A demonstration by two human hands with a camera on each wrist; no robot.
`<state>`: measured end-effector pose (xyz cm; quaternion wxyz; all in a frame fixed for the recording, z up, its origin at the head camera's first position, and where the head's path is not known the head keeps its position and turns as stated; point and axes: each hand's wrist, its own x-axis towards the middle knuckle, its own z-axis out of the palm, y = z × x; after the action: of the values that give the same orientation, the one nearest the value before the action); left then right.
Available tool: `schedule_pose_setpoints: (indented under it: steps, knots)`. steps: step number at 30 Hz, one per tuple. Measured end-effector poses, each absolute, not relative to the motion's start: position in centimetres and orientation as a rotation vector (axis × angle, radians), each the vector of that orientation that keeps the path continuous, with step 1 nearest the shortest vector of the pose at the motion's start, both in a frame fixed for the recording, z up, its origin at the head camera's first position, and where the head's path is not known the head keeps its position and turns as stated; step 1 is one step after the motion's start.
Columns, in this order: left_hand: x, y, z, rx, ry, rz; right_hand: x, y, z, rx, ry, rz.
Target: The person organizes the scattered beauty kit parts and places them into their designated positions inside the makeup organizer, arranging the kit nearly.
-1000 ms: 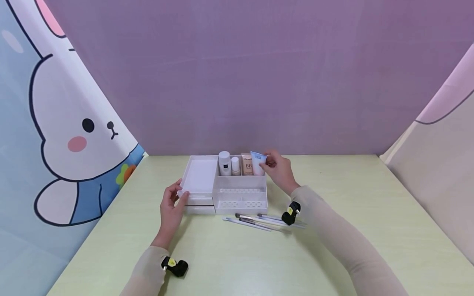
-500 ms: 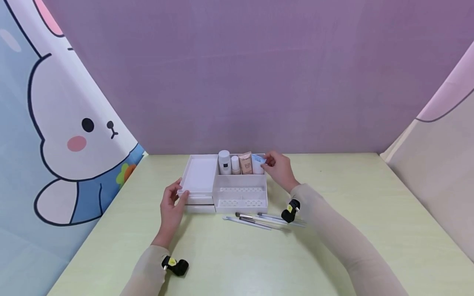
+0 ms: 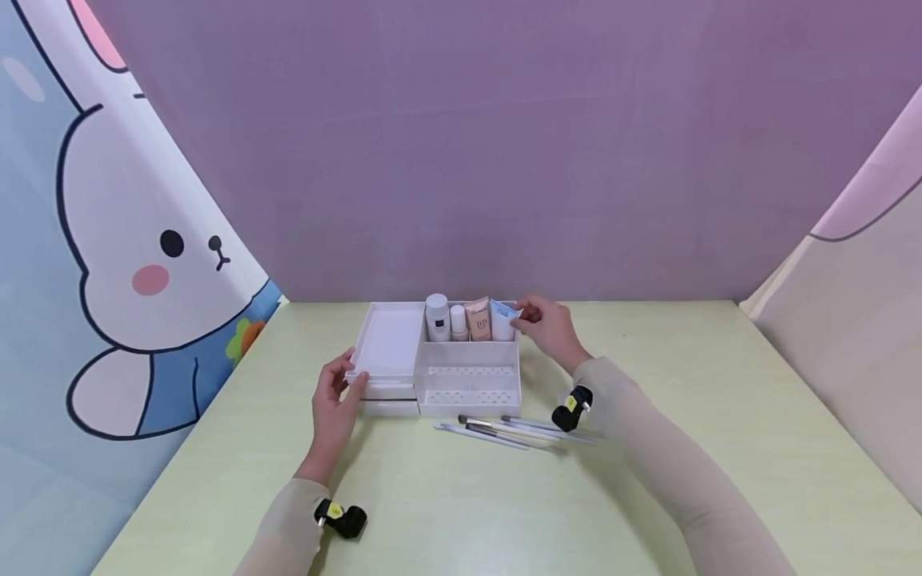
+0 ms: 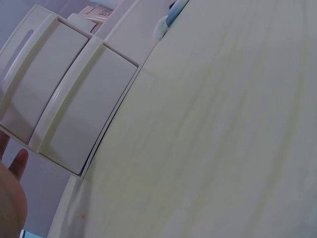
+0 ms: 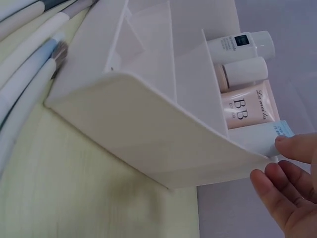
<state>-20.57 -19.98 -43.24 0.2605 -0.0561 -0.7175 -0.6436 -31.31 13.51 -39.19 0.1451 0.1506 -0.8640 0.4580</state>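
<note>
Sitting lower than a second ago, the blue tube (image 3: 502, 324) is now in the right rear corner of the white box (image 3: 389, 391). Next to it, the BB tube (image 3: 479, 320) has also changed: it stood straight, and now its top leans to the left, toward the small bottle (image 3: 458, 322) and the big bottle (image 3: 437, 318). For the work, I judge this means the blue tube is almost settled, and these four things share one row along the rear edge of the box.

The right hand (image 3: 551, 330) is at this corner. One fingertip touches the blue tube, and other fingers are bent outside the box wall; whether they really pinch the tube I cannot tell. The left hand (image 3: 336, 400) rests at the left front corner of the box, with fingers loosely bent and touching it, rather than grasping.

The box stands on a pale green bench (image 3: 461, 512), near its rear edge. Several brushes (image 3: 468, 434) lie loosely before the front edge of the box. Behind the bench hangs a purple cloth (image 3: 547, 160); on the left is a rabbit cloth (image 3: 144, 216), on the right a cream and pink one.
</note>
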Motion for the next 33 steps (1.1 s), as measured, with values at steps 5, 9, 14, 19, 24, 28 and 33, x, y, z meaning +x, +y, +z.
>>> schedule_pose_setpoints:
  steps: [5,9,14,19,24,28,33]
  knots:
    - [-21.7,-20.8,-45.0,-0.136,-1.961,-1.744,-31.1,13.9,-38.8,0.414,-2.51,1.371]
    - [-21.9,-21.0,-45.4,-0.134,-1.965,-1.739,-30.8,14.3,-38.4,0.389,-2.524,1.393]
    - [-21.9,-20.9,-45.3,-0.129,-1.947,-1.748,-30.5,14.8,-37.8,0.382,-2.527,1.458]
    - [-21.3,-20.4,-44.4,-0.132,-1.955,-1.748,-30.0,15.8,-37.6,0.397,-2.563,1.47]
    - [-20.1,-19.8,-42.7,-0.139,-1.98,-1.708,-29.3,16.9,-37.5,0.427,-2.621,1.438]
    - [-20.0,-19.7,-42.7,-0.143,-1.984,-1.7,-29.0,17.7,-37.6,0.457,-2.626,1.426]
    - [-20.6,-20.0,-43.3,-0.137,-1.969,-1.721,-28.6,18.4,-37.8,0.49,-2.64,1.442]
